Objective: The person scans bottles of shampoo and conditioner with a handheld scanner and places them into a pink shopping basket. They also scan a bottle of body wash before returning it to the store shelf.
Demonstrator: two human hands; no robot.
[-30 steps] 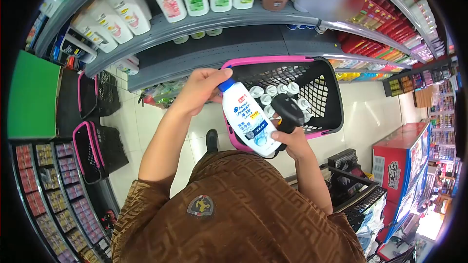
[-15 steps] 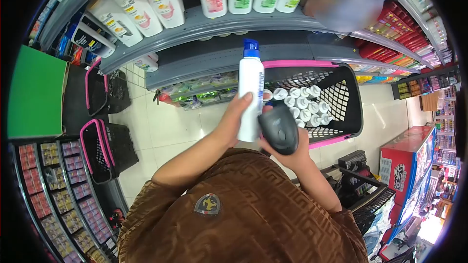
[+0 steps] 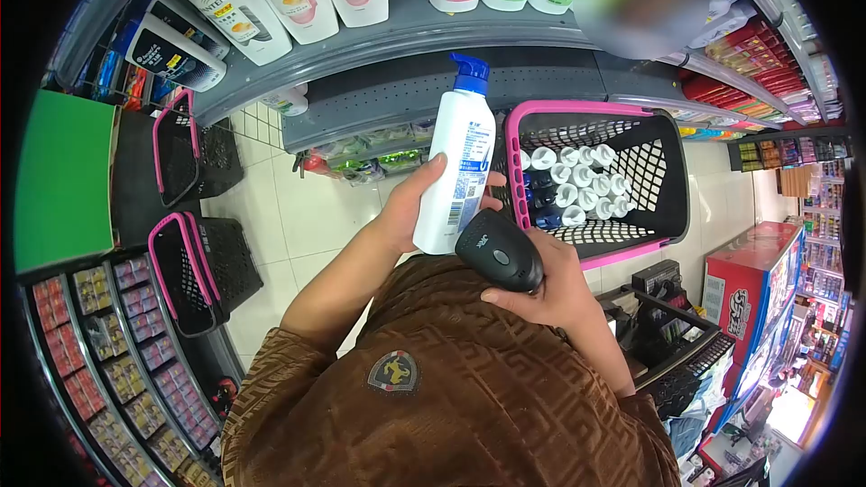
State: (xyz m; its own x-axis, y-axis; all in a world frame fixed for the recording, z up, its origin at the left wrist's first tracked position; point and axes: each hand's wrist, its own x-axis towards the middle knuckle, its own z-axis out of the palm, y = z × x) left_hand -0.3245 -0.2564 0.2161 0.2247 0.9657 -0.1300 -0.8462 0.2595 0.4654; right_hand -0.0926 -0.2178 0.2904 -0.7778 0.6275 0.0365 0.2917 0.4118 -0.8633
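L hand (image 3: 410,207): I see it gripping white bottle (image 3: 456,171), now turned barcode-side to me, vs 0.5 s ago.
R hand (image 3: 550,284): closed on scanner (image 3: 499,251), just below bottle, lower than before.
Basket (image 3: 667,140): beside bottle, shifted right.

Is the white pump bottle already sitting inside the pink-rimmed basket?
No, the left hand holds the white pump bottle up beside the basket, while the right hand holds the scanner just under it.
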